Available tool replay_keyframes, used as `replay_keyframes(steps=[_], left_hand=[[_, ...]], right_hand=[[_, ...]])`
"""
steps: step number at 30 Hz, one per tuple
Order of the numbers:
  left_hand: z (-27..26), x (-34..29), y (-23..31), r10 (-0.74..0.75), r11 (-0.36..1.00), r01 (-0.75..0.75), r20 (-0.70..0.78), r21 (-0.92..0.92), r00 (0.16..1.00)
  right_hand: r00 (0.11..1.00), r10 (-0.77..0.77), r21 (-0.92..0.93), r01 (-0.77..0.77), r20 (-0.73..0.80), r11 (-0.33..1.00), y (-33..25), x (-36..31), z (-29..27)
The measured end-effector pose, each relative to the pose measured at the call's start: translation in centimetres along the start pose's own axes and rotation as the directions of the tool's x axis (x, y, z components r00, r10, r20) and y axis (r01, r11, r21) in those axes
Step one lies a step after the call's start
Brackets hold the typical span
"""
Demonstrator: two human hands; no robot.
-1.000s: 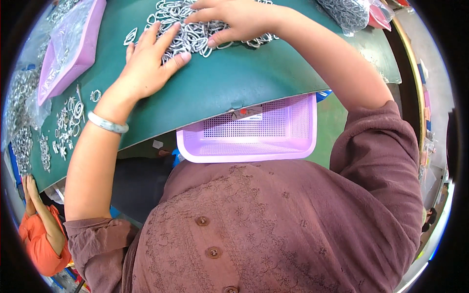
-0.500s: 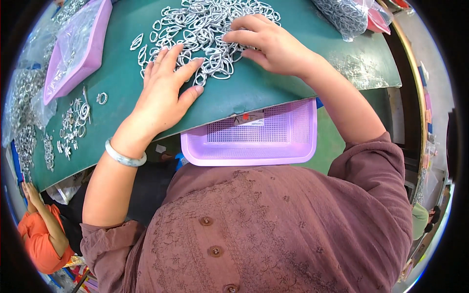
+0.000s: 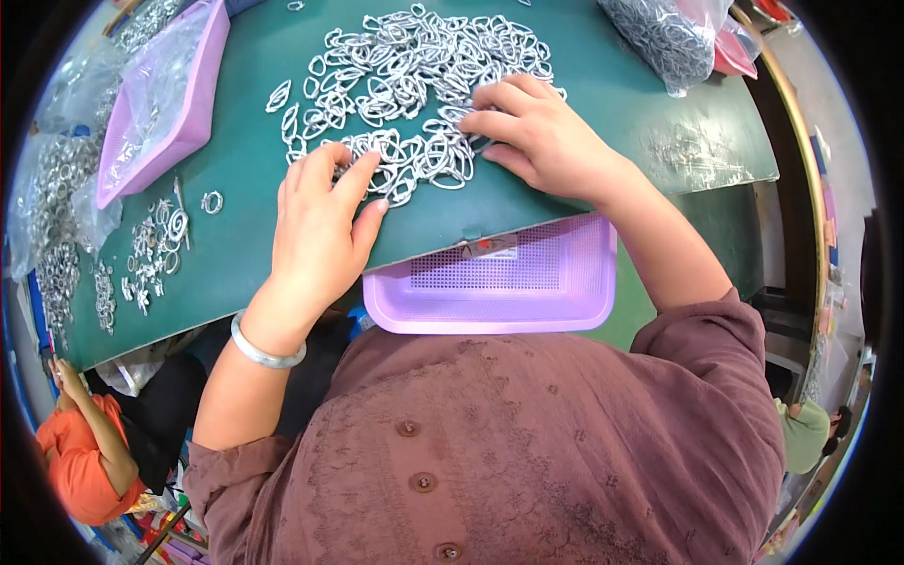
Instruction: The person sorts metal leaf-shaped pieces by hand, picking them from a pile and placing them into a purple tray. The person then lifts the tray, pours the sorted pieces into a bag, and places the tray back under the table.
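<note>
A loose pile of silver oval metal links (image 3: pixel 414 66) lies on the green tabletop (image 3: pixel 247 259). My left hand (image 3: pixel 318 221) rests at the pile's near left, fingertips bent onto links and thumb apart. My right hand (image 3: pixel 556 141) lies over the near right of the pile, its fingers spread, with fingertips touching links. Between my hands a cluster of links sits nearer the table edge, partly separated from the larger heap. Neither hand has closed round a link. Beneath the table edge, in front of my body, is a lilac perforated basket (image 3: pixel 490 315).
On the left stand a lilac tray (image 3: pixel 196 132) with clear plastic and small silver pieces (image 3: pixel 151 247) in a scatter. A bag of grey metal parts (image 3: pixel 659 42) lies at the far right. A person in orange (image 3: pixel 89 461) works at the lower left.
My hands have drawn a cluster of links toward the near table edge, and a strip of green now shows between it and the main heap. The whole view has shifted slightly.
</note>
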State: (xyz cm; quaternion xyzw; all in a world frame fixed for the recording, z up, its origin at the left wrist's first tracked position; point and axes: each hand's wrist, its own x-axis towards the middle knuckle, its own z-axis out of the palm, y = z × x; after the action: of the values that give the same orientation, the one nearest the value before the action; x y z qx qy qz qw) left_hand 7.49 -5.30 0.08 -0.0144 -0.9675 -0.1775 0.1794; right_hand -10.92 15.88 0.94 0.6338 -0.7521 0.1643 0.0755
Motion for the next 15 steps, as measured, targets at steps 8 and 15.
replay_keyframes(steps=[8,15], left_hand=[[-0.6,-1.3,-0.9,0.015,1.000,-0.014,-0.053,0.003,0.998],[0.1,-2.3,0.8,0.094,0.994,-0.095,-0.034,-0.054,0.995]], right_hand=[[0.987,0.047,0.064,-0.037,-0.154,0.997,-1.7,-0.7,-0.4],[0.995,-0.003,0.106,0.014,-0.100,0.994,-3.3,-1.4,0.9]])
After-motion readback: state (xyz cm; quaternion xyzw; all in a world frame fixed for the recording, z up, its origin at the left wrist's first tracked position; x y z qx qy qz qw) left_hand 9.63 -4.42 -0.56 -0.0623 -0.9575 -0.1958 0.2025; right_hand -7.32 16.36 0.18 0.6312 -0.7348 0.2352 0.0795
